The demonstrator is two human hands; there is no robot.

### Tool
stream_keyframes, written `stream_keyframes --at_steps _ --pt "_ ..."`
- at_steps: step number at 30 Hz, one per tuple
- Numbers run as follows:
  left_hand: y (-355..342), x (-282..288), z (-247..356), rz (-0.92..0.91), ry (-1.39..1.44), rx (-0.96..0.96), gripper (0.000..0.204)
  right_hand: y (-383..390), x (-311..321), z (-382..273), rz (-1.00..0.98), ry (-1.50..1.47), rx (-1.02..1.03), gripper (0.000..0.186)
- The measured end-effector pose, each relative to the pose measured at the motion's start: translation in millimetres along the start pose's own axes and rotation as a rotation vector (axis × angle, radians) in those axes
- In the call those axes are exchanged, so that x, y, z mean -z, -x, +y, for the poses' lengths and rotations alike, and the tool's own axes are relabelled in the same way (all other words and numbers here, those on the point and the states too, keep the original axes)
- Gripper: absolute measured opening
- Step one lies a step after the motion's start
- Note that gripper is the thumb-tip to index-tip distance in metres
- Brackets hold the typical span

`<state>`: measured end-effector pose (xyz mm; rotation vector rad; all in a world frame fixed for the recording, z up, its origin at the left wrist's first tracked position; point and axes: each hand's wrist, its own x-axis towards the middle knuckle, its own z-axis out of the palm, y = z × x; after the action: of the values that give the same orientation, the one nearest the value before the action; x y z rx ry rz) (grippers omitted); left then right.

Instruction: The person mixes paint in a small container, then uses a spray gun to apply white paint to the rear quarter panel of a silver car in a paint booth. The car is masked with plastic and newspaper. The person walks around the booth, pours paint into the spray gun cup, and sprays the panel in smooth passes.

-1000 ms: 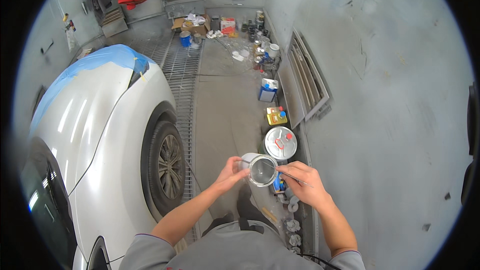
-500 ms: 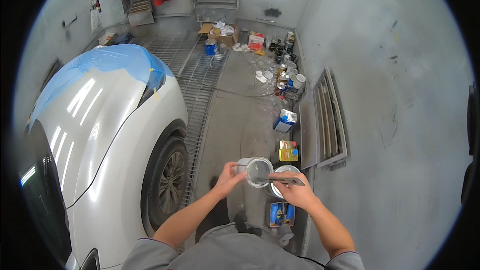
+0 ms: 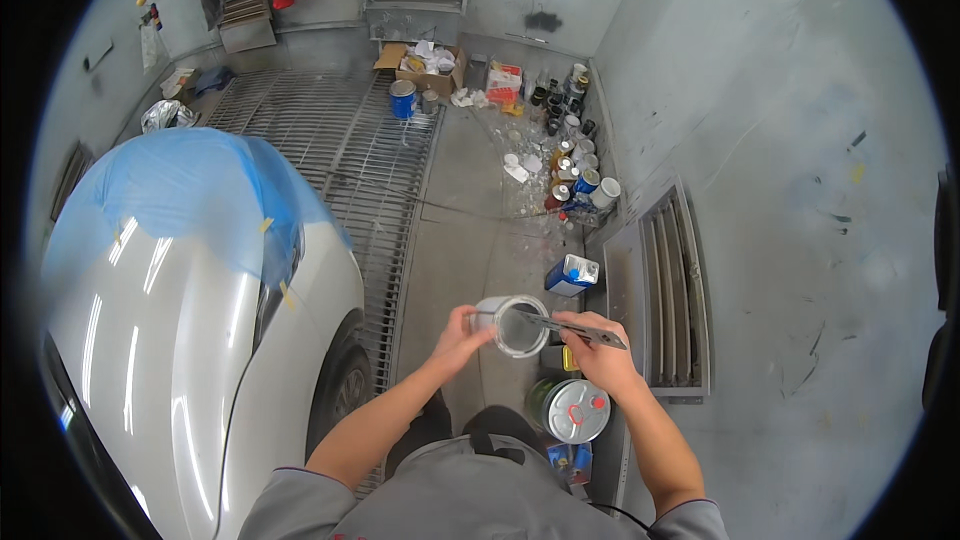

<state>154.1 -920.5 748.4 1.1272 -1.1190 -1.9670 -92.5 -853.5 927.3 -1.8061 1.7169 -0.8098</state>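
Note:
My left hand (image 3: pixel 458 342) is wrapped around the side of a white can (image 3: pixel 486 316), tilted so that its open mouth faces me. Inside lies a grey layer (image 3: pixel 520 332). A flat metal stirring stick (image 3: pixel 598 334) with holes along it is gripped in my right hand (image 3: pixel 604 358). Its far end reaches over the rim into the mouth; whether it touches the grey layer I cannot tell. Below my right hand stands a drum (image 3: pixel 578 412) with a silver lid and red cap. A yellow can (image 3: pixel 569 360) is partly hidden behind that hand.
At the left stands a white car (image 3: pixel 170 340), partly draped in blue film (image 3: pixel 190 180). A floor grating (image 3: pixel 345 140) runs beside it. Along the right wall are a blue-and-white can (image 3: pixel 572 275), several paint tins (image 3: pixel 586 182) and a louvred vent (image 3: pixel 672 295). A cardboard box (image 3: pixel 440 78) sits farther back.
My view has shifted forward, so the drum now shows clear of my hands and the car sits lower. The stirring stick's inner end has moved toward the can's far rim. Both grips are kept.

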Motion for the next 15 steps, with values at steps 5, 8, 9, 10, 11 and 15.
stream_keyframes --at_steps 5,8,9,10,11,15 --pt "-82 30 46 0.021 0.016 -0.012 0.076 -83 -13 10 -0.040 -0.171 -0.050 0.028" --pt "-141 44 58 -0.010 0.035 0.000 0.075 -144 -14 22 -0.033 -0.214 -0.028 0.028" --pt "-157 49 66 -0.011 0.046 -0.010 0.075 -167 -14 29 -0.021 -0.199 0.020 0.028" --pt "-173 54 74 -0.021 0.033 -0.016 0.075 -190 -13 36 -0.009 -0.184 0.068 0.029" --pt "-188 58 82 -0.030 0.021 -0.021 0.075 -213 -10 41 0.028 -0.157 0.101 0.029" --pt "-248 77 118 0.004 0.003 0.003 0.075 -303 18 52 0.040 -0.083 0.062 0.027"
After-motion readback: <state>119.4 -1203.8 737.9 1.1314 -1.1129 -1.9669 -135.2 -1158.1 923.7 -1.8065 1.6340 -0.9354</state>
